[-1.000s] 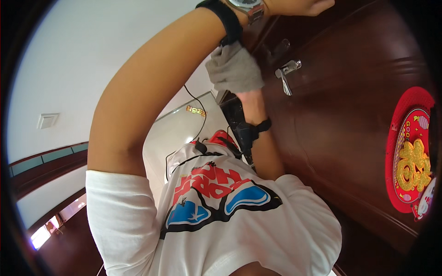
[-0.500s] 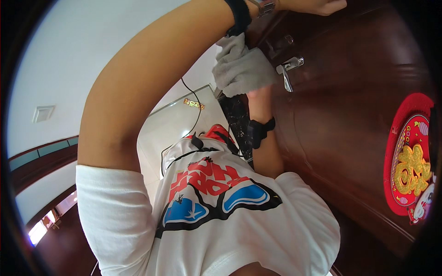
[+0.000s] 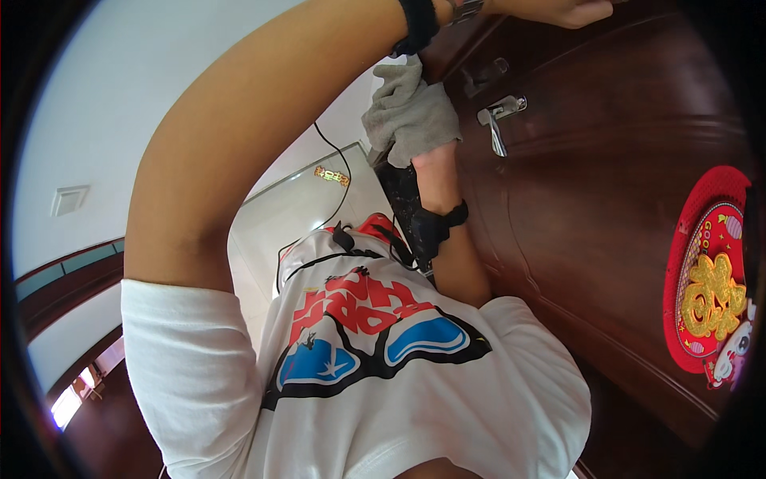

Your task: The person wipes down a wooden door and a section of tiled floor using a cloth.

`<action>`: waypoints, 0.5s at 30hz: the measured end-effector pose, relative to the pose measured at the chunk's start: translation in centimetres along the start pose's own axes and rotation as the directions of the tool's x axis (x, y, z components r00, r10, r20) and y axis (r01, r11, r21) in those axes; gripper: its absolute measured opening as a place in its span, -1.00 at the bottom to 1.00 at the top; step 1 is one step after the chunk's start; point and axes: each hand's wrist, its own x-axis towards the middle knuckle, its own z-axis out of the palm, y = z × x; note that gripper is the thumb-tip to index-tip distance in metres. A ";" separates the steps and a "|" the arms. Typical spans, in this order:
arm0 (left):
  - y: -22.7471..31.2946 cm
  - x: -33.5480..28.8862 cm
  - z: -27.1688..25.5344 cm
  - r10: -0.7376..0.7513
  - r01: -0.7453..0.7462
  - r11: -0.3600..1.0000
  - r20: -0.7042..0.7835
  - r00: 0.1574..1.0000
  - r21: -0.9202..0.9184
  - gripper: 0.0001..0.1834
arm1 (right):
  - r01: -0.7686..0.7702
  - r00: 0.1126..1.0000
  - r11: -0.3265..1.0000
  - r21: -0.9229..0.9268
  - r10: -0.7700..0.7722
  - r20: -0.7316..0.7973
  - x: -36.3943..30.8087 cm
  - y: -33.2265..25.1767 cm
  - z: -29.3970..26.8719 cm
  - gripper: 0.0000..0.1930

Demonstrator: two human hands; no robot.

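A crumpled grey cloth (image 3: pixel 411 120) is wrapped about my right hand (image 3: pixel 436 155), hiding most of its fingers; only the heel of the hand and the wrist show below it. The cloth is beside the edge of a dark brown door (image 3: pixel 590 184), left of its silver lever handle (image 3: pixel 498 128). Whether it touches the door edge, I cannot tell. My left arm reaches up and across, and my left hand (image 3: pixel 570 11) is against the upper part of the door. Its visible fingers are stretched out, the rest cut off by the frame's top.
A round red decoration with gold lettering (image 3: pixel 710 295) hangs on the door at the right. Below lie pale floor tiles (image 3: pixel 299 195) and a dark stone strip (image 3: pixel 399 191). A black cable (image 3: pixel 349 172) runs down near my body. At the left is a white wall (image 3: pixel 104 144).
My right hand and the grey cloth have moved left, away from the lever handle. The left hand has shifted slightly right along the door.
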 end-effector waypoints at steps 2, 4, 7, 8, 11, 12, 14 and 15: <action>-0.1 0.1 -0.2 0.011 -0.011 1.000 0.004 1.000 0.003 -0.88 | 0.035 0.999 0.991 -0.128 -0.034 0.013 -0.4 0.2 0.3 -0.30; -0.1 -0.1 -0.4 0.016 -0.016 1.000 0.013 1.000 0.008 -0.87 | 0.071 0.997 0.965 -0.253 -0.065 0.030 -0.3 0.5 0.1 -0.30; 0.3 0.1 0.8 0.005 -0.005 1.000 0.014 1.000 -0.005 -0.87 | 0.186 0.980 0.888 -0.419 -0.138 0.143 0.3 0.2 -2.7 -0.29; 0.4 0.3 1.9 0.015 -0.015 1.000 -0.035 0.999 0.002 -0.87 | 0.099 0.990 0.952 -0.290 -0.065 0.124 0.3 -0.5 -4.0 -0.26; 0.1 -0.2 1.2 0.034 -0.032 0.999 -0.044 0.998 0.044 -0.87 | 0.003 0.999 0.986 -0.169 0.006 0.054 1.1 1.6 -3.5 -0.20; 0.1 -0.3 1.1 0.036 -0.034 0.998 -0.045 0.998 0.044 -0.87 | 0.033 0.998 0.979 -0.201 -0.042 -0.041 1.3 2.0 -3.3 -0.17; 0.0 -0.1 0.8 0.023 -0.022 1.000 -0.037 0.999 0.019 -0.87 | -0.036 0.999 0.985 -0.171 0.038 0.008 2.4 2.5 -6.0 -0.16; 0.2 0.3 1.0 0.017 -0.017 1.000 -0.048 0.999 -0.006 -0.87 | -0.055 0.998 0.985 -0.161 0.059 0.024 3.0 2.5 -8.3 -0.15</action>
